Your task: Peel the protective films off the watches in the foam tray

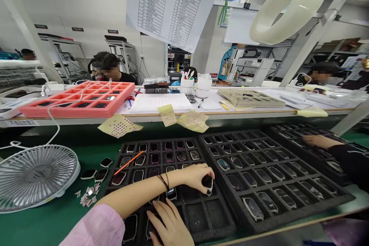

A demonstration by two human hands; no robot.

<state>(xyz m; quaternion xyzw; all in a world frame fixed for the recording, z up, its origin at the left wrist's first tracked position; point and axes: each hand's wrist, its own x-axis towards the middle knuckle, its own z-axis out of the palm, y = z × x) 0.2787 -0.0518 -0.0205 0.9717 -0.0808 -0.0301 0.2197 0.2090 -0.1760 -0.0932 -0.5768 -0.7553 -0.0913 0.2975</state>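
My left hand (198, 177) reaches across from the lower left, its fingers closed around the edges of a dark-screened smartwatch (210, 187) at the right side of the near black foam tray (229, 225). Below that forearm is my right hand (173, 225), fingers spread over a lower compartment. Under its fingertips lies another smartwatch (149, 226), partly hidden. A watch with a lit mark on its screen (171, 193) sits between the two hands. More watches fill the tray's back rows, and an orange stick (128, 163) lies across them.
A second black tray of watches (259, 184) adjoins on the right; beyond it, a co-worker's hand (319, 141) reaches into another. At left stand a white fan (40, 177), loose watches (100, 175) and small pale pieces (88, 196). A shelf with a pink foam tray (112, 111) runs behind.
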